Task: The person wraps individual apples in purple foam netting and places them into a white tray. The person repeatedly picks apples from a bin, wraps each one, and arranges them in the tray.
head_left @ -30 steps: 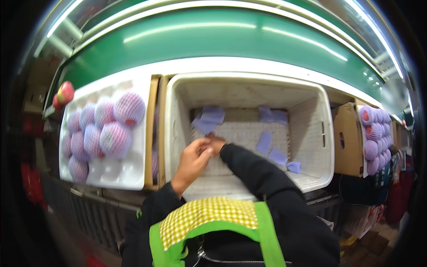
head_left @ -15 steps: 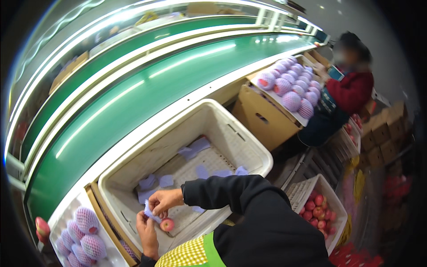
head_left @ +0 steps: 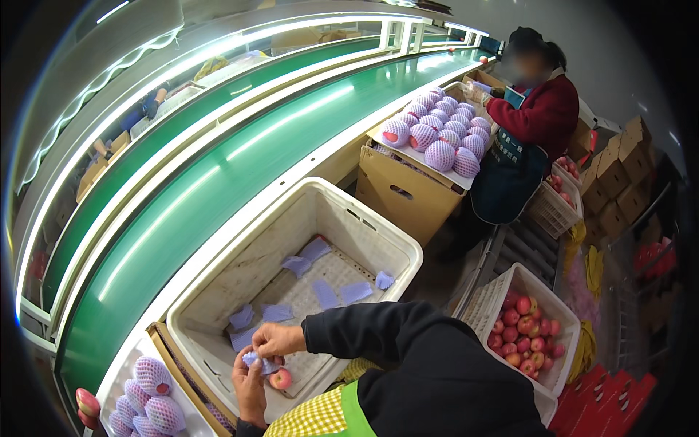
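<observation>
My left hand (head_left: pixel 250 384) is coming in over the crate's lower-left end, thumb and fingers closing around a lilac foam sleeve (head_left: pixel 251 359). My right hand (head_left: pixel 278 340) is meeting it from the other side, fingertips bunching together and pinching the same sleeve; the exact grip is hiding behind my knuckles. One red apple (head_left: pixel 280 379) is showing just below the sleeve, near the crate's near corner; I cannot tell whether my left fingers are touching it.

The off-white crate (head_left: pixel 371 244) is sitting alongside a green conveyor belt (head_left: pixel 196 191). On its floor, flat foam pieces (head_left: pixel 325 294) are lying scattered: some just beside my right hand, a pair toward the far corner, others spreading toward the right-hand corner.

Off the crate's lower-left end, a white tray (head_left: pixel 125 373) is holding net-wrapped fruit (head_left: pixel 164 414); bare red apples (head_left: pixel 88 402) are resting beside its outer edge. Past the opposite end, a cardboard box (head_left: pixel 397 193) is carrying more wrapped fruit (head_left: pixel 440 156) in rows along its top. A co-worker (head_left: pixel 535 109) in a red top and dark apron is standing beyond it, arms reaching toward its far edge. To my right, a second crate (head_left: pixel 574 336) is holding loose apples (head_left: pixel 526 331).
</observation>
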A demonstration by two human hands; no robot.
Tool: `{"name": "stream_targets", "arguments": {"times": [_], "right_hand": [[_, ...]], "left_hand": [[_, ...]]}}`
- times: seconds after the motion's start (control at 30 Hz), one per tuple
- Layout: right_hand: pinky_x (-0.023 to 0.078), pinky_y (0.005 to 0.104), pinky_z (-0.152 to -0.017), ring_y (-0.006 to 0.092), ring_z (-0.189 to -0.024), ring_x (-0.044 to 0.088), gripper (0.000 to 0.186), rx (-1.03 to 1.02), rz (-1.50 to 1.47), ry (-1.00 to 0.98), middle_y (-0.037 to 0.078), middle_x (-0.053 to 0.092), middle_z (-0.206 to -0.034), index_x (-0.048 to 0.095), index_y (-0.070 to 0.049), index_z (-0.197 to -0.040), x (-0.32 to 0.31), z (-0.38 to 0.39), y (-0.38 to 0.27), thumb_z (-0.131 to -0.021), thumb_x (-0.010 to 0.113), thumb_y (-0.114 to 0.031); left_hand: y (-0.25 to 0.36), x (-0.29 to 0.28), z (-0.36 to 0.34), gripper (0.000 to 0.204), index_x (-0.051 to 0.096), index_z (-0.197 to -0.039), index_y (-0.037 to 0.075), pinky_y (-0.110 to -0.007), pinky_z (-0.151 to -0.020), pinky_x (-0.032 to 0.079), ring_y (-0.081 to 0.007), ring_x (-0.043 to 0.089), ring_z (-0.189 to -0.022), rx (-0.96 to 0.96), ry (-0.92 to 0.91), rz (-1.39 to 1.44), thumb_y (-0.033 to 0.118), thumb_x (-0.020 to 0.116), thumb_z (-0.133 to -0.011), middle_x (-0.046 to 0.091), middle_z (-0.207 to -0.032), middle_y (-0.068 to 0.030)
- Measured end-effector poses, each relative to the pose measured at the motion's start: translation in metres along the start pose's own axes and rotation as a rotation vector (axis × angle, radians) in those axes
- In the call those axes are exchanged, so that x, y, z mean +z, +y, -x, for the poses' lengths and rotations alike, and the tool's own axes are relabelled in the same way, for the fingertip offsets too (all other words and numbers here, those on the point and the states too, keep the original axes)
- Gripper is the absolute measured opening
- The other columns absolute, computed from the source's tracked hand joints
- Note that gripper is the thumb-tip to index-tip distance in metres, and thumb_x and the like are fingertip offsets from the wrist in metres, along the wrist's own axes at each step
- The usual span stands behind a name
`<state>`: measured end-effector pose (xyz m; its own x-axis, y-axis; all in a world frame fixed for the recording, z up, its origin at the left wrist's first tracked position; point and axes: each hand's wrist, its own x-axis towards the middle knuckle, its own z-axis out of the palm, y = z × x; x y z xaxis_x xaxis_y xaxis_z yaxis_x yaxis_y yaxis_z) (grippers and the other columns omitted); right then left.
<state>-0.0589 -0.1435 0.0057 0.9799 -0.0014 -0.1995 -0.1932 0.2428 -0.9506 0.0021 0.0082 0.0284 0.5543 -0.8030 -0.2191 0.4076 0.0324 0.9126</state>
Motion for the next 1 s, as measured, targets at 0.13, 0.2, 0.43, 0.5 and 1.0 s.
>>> {"name": "stream_targets", "arguments": {"times": [0.13, 0.2, 0.43, 0.5, 1.0], "right_hand": [[0.045, 0.0288, -0.052, 0.0203, -0.061, 0.055, 0.009, -0.234, 0.58, 0.208, 0.011, 0.054, -0.07, 0.052, 0.002, -0.078, -0.004, 0.012, -0.024, -0.071, 0.054, -0.003], [0.045, 0.0309, -0.062, 0.0259, -0.074, 0.055, 0.013, -0.668, 0.914, 0.307, 0.014, 0.053, -0.08, 0.051, 0.002, -0.08, 0.009, 0.019, -0.018, -0.069, 0.056, -0.002], [0.045, 0.0362, -0.069, 0.0321, -0.08, 0.052, 0.02, -0.958, 0.956, 0.214, 0.015, 0.051, -0.086, 0.05, -0.001, -0.083, 0.039, 0.026, -0.012, -0.065, 0.057, -0.003], [0.045, 0.0371, -0.068, 0.0331, -0.077, 0.052, 0.02, -0.728, 1.013, 0.151, 0.015, 0.053, -0.082, 0.051, -0.001, -0.082, 0.033, 0.027, -0.005, -0.064, 0.057, -0.004], [0.041, 0.0251, -0.077, 0.012, -0.085, 0.05, 0.029, 0.22, -0.547, -0.256, 0.002, 0.054, -0.094, 0.054, -0.005, -0.096, 0.028, -0.006, 0.008, -0.09, 0.044, -0.032]], "left_hand": [[-0.009, -0.017, -0.003, 0.021, 0.052, -0.101, -0.001, -0.028, -0.06, 0.049, -0.0127, 0.056, -0.073, 0.04, -0.008, -0.186, 0.006, 0.049, -0.081, 0.058, -0.081, -0.0061], [-0.006, -0.011, -0.002, 0.016, 0.055, -0.094, -0.003, -0.022, -0.065, 0.046, -0.0087, 0.053, -0.071, 0.102, 0.036, -0.26, 0.001, 0.049, -0.08, 0.057, -0.078, -0.0032], [-0.015, -0.019, -0.003, 0.01, 0.055, -0.086, -0.001, -0.021, -0.059, 0.042, -0.0066, 0.05, -0.066, 0.179, 0.13, -0.169, 0.007, 0.052, -0.083, 0.055, -0.076, -0.0001], [-0.011, -0.013, -0.002, 0.01, 0.054, -0.089, -0.001, -0.02, -0.055, 0.04, -0.0058, 0.049, -0.063, 0.264, 0.162, -0.345, 0.007, 0.052, -0.084, 0.054, -0.074, -0.0001], [-0.011, -0.002, 0.009, 0.015, 0.05, -0.093, -0.002, -0.027, -0.056, 0.042, -0.0122, 0.05, -0.061, 0.554, 0.147, -0.874, 0.004, 0.053, -0.079, 0.052, -0.067, -0.0075]]}}
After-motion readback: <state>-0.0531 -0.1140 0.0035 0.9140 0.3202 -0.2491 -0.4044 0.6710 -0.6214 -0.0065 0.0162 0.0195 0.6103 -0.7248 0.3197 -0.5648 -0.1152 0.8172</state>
